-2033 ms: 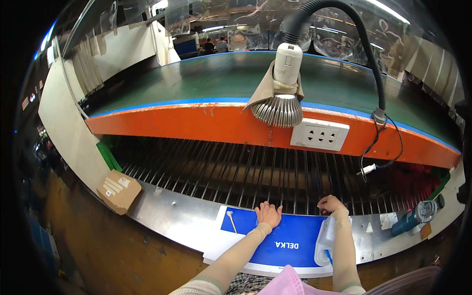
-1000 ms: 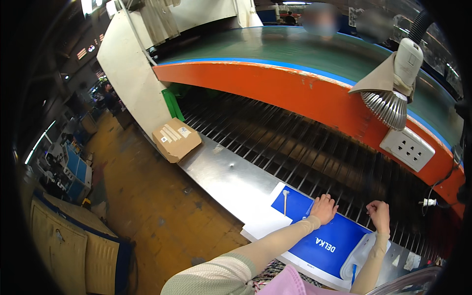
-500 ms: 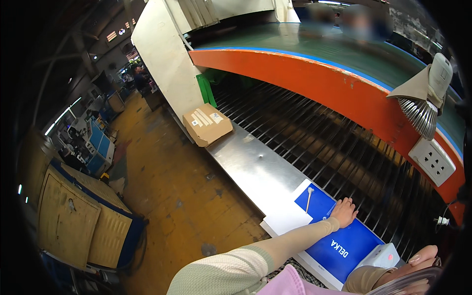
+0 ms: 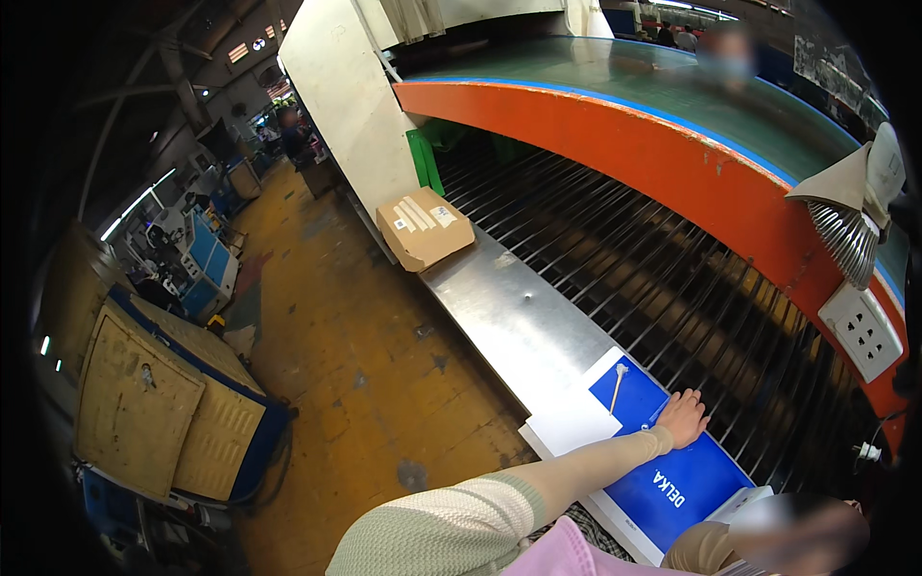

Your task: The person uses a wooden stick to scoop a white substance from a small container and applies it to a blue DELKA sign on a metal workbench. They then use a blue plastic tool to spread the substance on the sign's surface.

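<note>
A blue printed panel (image 4: pixel 645 507) with white borders, perhaps flattened carton board, lies across the near end of a metal ledge. My left hand (image 4: pixel 684 420) rests palm down on its far edge, fingers stretched out and a little apart, with nothing in them. Left of the hand, a thin wooden stick (image 4: pixel 616 392) with a pale tip lies on the blue surface. A white sheet or flap (image 4: pixel 574 431) covers the panel's left part. At the lower right, my right hand (image 4: pixel 805 536) is smeared, its fingers hidden, beside a white boxy piece (image 4: pixel 743 503).
A brown cardboard box (image 4: pixel 424 228) sits at the ledge's far end. Dark rods (image 4: pixel 615 264) run beyond the metal ledge (image 4: pixel 509 317), below an orange beam (image 4: pixel 615 134) and green belt. A lamp (image 4: pixel 845 230) and socket panel (image 4: pixel 861 331) are at right; a yellow cabinet (image 4: pixel 144 403) stands left.
The whole view has shifted slightly, so the scene sits a little further right. My left hand stays on the blue panel. My right hand, with curled fingers visible earlier, is now smeared.
</note>
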A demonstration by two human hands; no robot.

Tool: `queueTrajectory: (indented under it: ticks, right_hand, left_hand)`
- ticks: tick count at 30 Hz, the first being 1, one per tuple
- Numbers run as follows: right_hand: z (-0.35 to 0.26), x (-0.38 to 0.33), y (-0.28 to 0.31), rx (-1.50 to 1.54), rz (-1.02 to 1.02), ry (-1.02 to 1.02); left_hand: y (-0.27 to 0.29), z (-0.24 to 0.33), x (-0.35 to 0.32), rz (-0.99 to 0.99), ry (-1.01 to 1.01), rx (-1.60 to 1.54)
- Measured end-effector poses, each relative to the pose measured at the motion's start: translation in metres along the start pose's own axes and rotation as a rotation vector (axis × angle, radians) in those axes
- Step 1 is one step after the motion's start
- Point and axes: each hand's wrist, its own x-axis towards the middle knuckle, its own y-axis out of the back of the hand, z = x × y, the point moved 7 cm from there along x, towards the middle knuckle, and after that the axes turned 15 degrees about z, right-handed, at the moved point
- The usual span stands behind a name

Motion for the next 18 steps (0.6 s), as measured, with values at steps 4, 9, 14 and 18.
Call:
queueTrajectory:
  ticks: [4, 9, 14, 18]
  right_hand:
    - [-0.002, 0.000, 0.003, 0.011, 0.034, 0.016]
    - [-0.011, 0.000, 0.010, 0.009, 0.101, 0.058]
    - [-0.029, 0.001, 0.024, -0.053, 0.211, 0.056]
    - [-0.008, 0.007, 0.032, 0.134, 0.154, -0.088]
  left_hand:
    - [-0.004, -0.001, -0.001, 0.007, -0.010, 0.018]
    - [0.000, 0.001, 0.001, -0.012, -0.007, 0.018]
    - [0.005, 0.002, 0.004, -0.070, 0.006, 0.037]
    - [0.006, 0.003, 0.005, -0.079, 0.004, 0.028]
